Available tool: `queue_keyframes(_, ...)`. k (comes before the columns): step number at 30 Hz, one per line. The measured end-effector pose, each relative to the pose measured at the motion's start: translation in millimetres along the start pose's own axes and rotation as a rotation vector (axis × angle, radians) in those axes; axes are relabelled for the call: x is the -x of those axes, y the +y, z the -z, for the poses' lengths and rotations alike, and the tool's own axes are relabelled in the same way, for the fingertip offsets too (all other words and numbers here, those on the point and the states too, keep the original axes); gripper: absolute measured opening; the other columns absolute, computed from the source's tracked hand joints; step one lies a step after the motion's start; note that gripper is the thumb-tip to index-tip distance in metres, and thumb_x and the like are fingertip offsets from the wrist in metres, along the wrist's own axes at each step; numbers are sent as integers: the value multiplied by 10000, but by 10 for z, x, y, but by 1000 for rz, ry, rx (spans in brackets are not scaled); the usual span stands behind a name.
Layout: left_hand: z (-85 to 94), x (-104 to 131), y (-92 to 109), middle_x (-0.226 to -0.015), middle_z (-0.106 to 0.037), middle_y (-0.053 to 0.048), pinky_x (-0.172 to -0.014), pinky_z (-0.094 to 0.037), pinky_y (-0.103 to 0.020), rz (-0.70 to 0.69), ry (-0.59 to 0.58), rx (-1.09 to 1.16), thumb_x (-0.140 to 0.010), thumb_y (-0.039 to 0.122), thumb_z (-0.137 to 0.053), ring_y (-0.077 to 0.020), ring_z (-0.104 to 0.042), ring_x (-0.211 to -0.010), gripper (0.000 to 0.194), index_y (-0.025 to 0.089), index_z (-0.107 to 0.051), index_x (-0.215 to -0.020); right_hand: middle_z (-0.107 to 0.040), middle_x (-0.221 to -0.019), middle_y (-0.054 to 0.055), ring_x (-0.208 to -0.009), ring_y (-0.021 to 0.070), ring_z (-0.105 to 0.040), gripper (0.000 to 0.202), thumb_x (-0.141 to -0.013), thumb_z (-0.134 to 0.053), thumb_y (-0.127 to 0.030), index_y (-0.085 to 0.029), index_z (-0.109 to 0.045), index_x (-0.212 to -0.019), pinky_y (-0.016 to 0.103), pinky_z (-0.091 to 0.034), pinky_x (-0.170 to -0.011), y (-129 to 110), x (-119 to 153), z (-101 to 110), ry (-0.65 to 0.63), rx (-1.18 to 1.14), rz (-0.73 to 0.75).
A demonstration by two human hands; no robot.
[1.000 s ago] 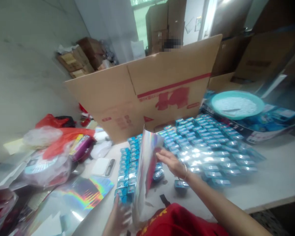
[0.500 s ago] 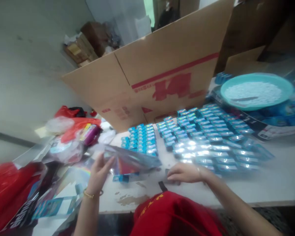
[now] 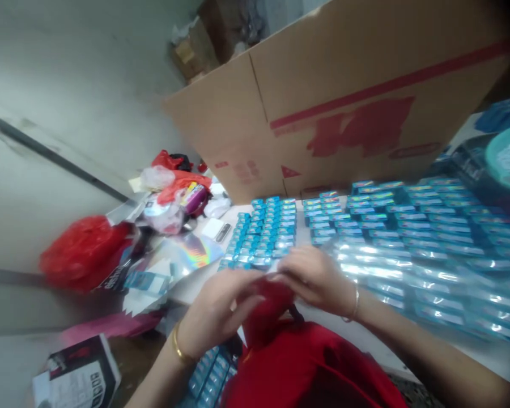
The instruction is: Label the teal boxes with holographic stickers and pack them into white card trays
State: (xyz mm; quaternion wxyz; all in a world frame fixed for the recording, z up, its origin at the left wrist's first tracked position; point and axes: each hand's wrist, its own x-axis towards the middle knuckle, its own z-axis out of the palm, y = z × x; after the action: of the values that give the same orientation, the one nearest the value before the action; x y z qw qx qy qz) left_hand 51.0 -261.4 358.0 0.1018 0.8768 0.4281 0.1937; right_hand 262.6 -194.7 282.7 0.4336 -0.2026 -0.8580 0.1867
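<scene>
My left hand (image 3: 215, 317) and my right hand (image 3: 318, 280) meet at the table's near edge. Both curl around a bunched fold of red cloth (image 3: 266, 303) that rises from the red garment (image 3: 318, 368) in front of me. The picture is blurred, so the exact grip is unclear. Just beyond my fingers lie rows of small blue boxes (image 3: 266, 232), with several more rows to the right (image 3: 408, 238). A shiny holographic sheet (image 3: 187, 252) lies flat on the table to the left.
A large cardboard box (image 3: 344, 107) with red print stands behind the rows. A red plastic bag (image 3: 80, 249) and a pile of bags (image 3: 174, 198) are at left. A teal bowl (image 3: 508, 156) sits at far right. More blue boxes (image 3: 206, 377) lie below the table edge.
The holographic sheet left my hands and now lies at the left. Both hands came together on the red cloth. The view swung down and left.
</scene>
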Motion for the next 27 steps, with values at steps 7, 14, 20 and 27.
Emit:
queue_keyframes(7, -199, 246, -117, -901, -664, -35, -737, -491, -250, 226, 214, 164, -853, 138, -613, -128, -608, -815, 325, 222, -621, -1167, -653, -879, 58, -815, 178, -584, 151, -941, -497, -288, -180, -583, -1002, 296, -420, -721, 79, -34, -194, -39, -134, -124)
queue_keyframes(14, -254, 266, -96, -847, -653, -39, -747, -479, -266, 535, 325, 235, -852, 282, -625, -151, -600, -795, 139, 179, -654, -940, -633, -864, 70, -816, 185, -551, 153, -945, -466, -264, -177, -583, -990, 307, -423, -731, 15, -151, -424, -56, -189, -9)
queue_keyframes(20, -297, 275, -306, -721, -581, 5, -628, -449, -217, 738, 388, 391, -847, 352, -601, -111, -538, -668, 190, 175, -591, -780, -612, -772, 54, -732, 161, -526, 259, -978, -409, -303, -172, -604, -868, 282, -395, -686, 103, -238, -636, -42, -234, -51)
queue_keyframes(27, -392, 365, -1180, -584, -485, 81, -354, -295, -180, 1153, 506, 804, -694, 476, -698, -70, -413, -394, 356, 215, -526, -864, -651, -787, 53, -745, 161, -529, 322, -993, -385, -342, -171, -622, -859, 285, -355, -704, 519, -226, -1081, -68, -58, -141)
